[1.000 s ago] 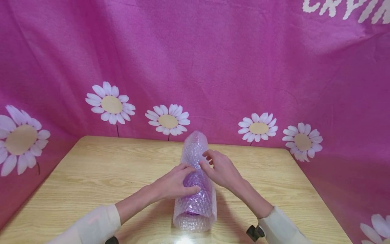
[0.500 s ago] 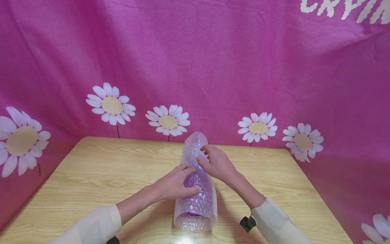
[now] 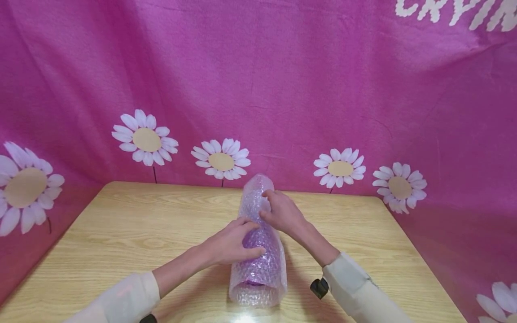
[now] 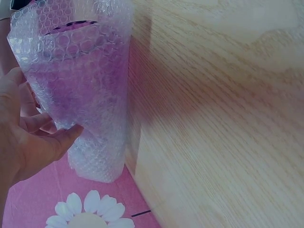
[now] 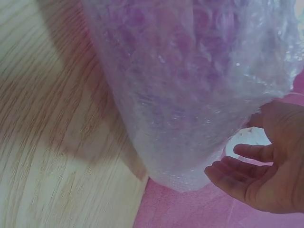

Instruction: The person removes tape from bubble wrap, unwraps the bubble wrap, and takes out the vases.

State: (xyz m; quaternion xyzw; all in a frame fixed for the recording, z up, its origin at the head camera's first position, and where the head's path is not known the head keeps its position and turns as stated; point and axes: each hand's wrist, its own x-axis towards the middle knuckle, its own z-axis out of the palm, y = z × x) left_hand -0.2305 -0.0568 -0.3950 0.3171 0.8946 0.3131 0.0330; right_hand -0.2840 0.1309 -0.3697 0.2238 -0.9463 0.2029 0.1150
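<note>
A bubble-wrap roll (image 3: 258, 271) lies lengthwise on the table, pointing away from me, with something purple inside showing through the clear layers. Its near end gapes, and a dark-edged rim (image 4: 76, 23) shows there in the left wrist view. My left hand (image 3: 234, 242) rests on the middle of the roll, thumb and fingers spread over its top. Farther along, my right hand (image 3: 284, 213) is at the roll's upper right side, fingers loosely bent. In the right wrist view, the right fingertips (image 5: 213, 173) are right beside the wrap's far part, with nothing between them.
The wood-grain table (image 3: 153, 215) extends on both sides of the roll. A pink cloth backdrop (image 3: 282, 89) with printed daisies rises behind and at both sides. A small black device (image 3: 319, 288) hangs at the right sleeve.
My right hand has shifted a little to the left and farther along the roll, its forearm following. My left hand and the roll stay in place.
</note>
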